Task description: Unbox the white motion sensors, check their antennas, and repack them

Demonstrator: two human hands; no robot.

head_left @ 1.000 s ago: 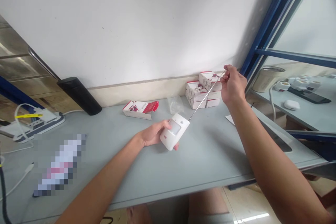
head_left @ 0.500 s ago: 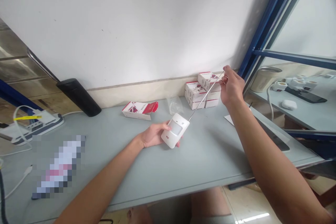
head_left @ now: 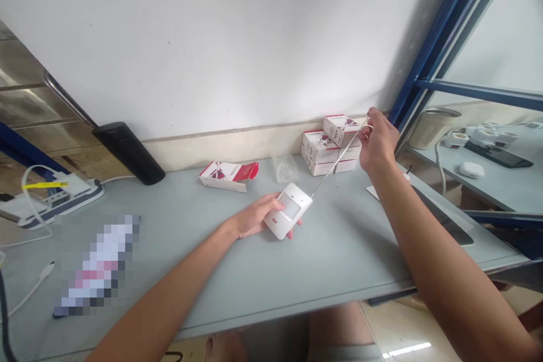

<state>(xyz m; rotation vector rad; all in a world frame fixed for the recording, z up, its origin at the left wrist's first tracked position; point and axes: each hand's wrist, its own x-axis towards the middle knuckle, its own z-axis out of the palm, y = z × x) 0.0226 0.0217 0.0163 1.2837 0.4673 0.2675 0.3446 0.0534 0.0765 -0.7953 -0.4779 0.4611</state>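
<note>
While the grey surface [head_left: 339, 249] carries stacked red-and-white boxes [head_left: 328, 150] by the wall, the left hand [head_left: 254, 219] grasps a white device [head_left: 288, 210] resting on it — the right hand [head_left: 377, 141] pinches the tip of its thin metal antenna [head_left: 337, 159], stretched out taut.
</note>
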